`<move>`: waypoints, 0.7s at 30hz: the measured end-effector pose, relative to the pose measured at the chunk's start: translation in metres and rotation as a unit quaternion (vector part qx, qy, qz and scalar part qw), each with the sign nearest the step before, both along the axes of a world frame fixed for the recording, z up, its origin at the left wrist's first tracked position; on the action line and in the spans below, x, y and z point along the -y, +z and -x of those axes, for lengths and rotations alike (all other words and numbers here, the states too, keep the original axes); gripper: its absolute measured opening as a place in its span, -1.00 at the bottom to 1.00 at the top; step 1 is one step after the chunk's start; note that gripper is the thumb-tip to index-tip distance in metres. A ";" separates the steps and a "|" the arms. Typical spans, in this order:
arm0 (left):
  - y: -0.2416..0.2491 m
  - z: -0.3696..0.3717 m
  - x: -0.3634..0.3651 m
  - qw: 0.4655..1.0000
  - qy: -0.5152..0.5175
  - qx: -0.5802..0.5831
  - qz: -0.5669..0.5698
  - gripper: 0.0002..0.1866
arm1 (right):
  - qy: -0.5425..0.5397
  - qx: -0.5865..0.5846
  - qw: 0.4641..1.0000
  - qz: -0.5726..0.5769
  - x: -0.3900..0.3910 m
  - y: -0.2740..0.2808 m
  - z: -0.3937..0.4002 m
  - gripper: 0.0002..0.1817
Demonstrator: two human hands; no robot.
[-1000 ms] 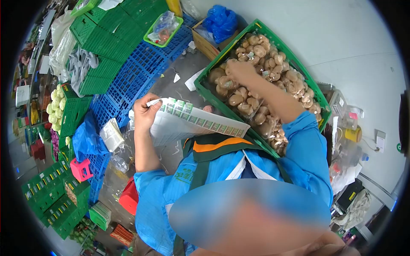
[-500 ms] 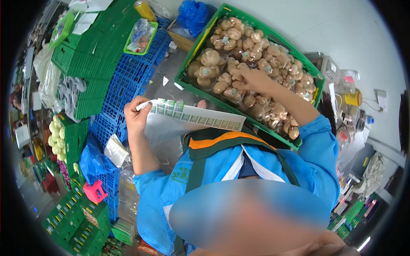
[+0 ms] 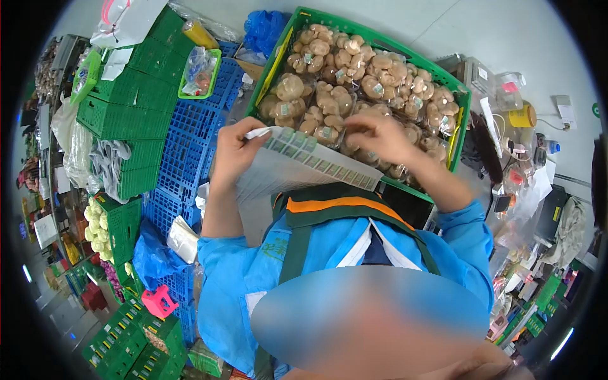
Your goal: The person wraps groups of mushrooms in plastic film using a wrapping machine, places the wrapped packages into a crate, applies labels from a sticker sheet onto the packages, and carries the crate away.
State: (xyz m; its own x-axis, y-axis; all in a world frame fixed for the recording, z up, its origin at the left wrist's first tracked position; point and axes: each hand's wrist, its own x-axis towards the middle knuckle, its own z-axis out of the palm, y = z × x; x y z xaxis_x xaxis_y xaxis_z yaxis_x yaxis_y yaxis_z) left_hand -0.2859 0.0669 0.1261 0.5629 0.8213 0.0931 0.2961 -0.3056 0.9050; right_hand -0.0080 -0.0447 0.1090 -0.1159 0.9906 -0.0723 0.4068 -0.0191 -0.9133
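My left hand (image 3: 234, 152) grips the top left corner of a sheet of small green-and-white labels (image 3: 316, 161), pinched between thumb and fingers. The sheet slants down to the right in front of my apron, and its right end lies near the crate's near edge. My right hand (image 3: 383, 136) is over a green crate (image 3: 386, 45) full of clear packs of brown mushrooms (image 3: 334, 98). Its fingers are bent and somewhat apart, pointing left, with nothing visible in them. Several packs carry a small label on top.
Left of the crate are blue plastic pallets (image 3: 190, 136), stacked green crates (image 3: 126, 111) and a small green basket (image 3: 217, 71) with plastic bags. A blue bag (image 3: 265, 31) lies behind. At the right, a cluttered surface holds a yellow-labelled jar (image 3: 522, 116). A pink stool (image 3: 159, 301) stands lower left.
My right hand has drawn back from a mushroom pack towards the label sheet. My left hand has moved right and up with the sheet, and the view has shifted slightly.
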 end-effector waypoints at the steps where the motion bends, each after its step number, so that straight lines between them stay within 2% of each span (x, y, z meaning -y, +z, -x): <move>1: 0.003 -0.007 0.001 1.000 -0.019 0.000 -0.022 -0.93 | 0.002 -0.020 1.000 0.002 0.003 0.021 0.019 -0.62; 5: 0.020 -0.028 0.008 0.997 -0.063 -0.022 -0.038 -0.88 | -0.044 -0.030 0.998 -0.020 0.004 0.032 0.045 -0.68; 11: 0.014 -0.046 0.014 0.995 -0.088 -0.032 -0.028 -0.89 | -0.131 -0.065 0.988 -0.045 0.015 0.031 0.040 -0.78; 15: 0.008 -0.062 0.014 0.994 -0.091 -0.062 -0.026 -0.90 | -0.138 -0.008 0.976 -0.171 0.027 0.029 0.028 -0.90; 17: -0.007 -0.061 0.002 0.998 0.015 -0.066 0.006 -0.89 | -0.140 0.015 0.960 -0.240 0.040 0.028 0.002 -0.92; 18: -0.012 -0.050 -0.009 0.995 0.044 -0.083 0.029 -0.89 | -0.193 -0.057 0.957 -0.210 0.050 0.025 -0.015 -0.94; 19: -0.012 -0.037 -0.016 0.997 0.045 -0.062 0.011 -0.91 | -0.225 0.029 0.971 -0.072 0.063 0.017 -0.038 -0.93; 20: -0.011 -0.027 -0.020 0.998 0.054 -0.031 0.013 -0.94 | -0.170 0.073 0.983 -0.010 0.074 0.001 -0.061 -0.95; 21: -0.019 -0.016 -0.027 0.998 0.056 -0.006 0.034 -0.92 | -0.153 0.107 0.976 0.111 0.089 -0.028 -0.075 -0.90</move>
